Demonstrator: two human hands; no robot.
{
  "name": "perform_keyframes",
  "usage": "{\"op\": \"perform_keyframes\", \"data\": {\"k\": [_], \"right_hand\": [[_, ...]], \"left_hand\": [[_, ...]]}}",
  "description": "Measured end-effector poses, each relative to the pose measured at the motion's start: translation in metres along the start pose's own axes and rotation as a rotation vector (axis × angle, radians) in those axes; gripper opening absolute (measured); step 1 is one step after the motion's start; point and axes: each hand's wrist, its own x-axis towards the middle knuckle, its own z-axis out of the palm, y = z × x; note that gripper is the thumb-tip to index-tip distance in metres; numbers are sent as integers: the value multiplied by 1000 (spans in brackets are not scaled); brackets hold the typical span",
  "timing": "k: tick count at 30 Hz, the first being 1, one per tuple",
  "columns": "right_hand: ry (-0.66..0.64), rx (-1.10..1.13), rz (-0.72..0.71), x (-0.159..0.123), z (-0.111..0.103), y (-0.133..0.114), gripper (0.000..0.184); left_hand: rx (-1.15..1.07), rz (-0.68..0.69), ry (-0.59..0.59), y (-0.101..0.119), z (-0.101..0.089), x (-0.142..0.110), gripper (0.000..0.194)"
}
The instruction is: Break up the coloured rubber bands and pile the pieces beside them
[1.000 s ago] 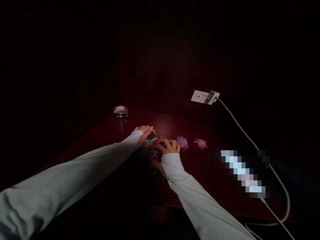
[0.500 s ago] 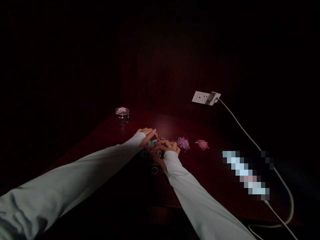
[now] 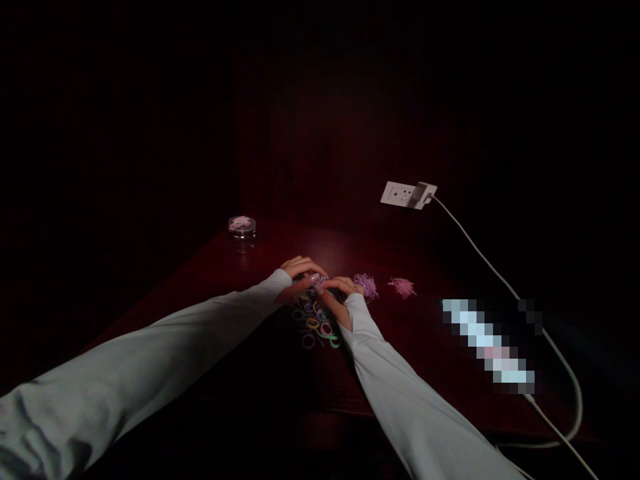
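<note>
Small coloured elastic hair ties (image 3: 313, 323) lie in a loose heap on the dark red table, in green, yellow, pink and purple. Over the heap's far side, my left hand (image 3: 303, 270) is bent with its fingers curled and thumb drawn in. My right hand (image 3: 343, 290) meets it there, thumb and fingers closed together. A little light purple bunch of hair ties (image 3: 321, 281) shows between the fingertips of both hands, partly hidden by them. Just beyond my right hand is a purple pile of hair ties (image 3: 367, 286), and farther right a pink pile (image 3: 402, 287).
A clear round jar (image 3: 242, 233) with a pinkish lid stands at the back left. On the wall is a socket (image 3: 400, 195) with a plugged-in charger (image 3: 424, 193). Its white cable (image 3: 480, 250) runs down to a blurred-out bright device (image 3: 487, 343) at the right.
Both hands have shifted away from me towards the heap's far side, uncovering more hair ties in front. The fingertips have come together around a light purple bunch. The view has moved slightly.
</note>
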Motion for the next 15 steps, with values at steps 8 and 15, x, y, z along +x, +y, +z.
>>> {"op": "perform_keyframes", "data": {"k": [8,15], "right_hand": [[-41,34,-10,1,-6,-1,19],[-64,83,3,3,-8,-1,20]], "left_hand": [[-77,-100,15,4,1,-1,32],[-115,-108,101,0,0,-2,26]]}}
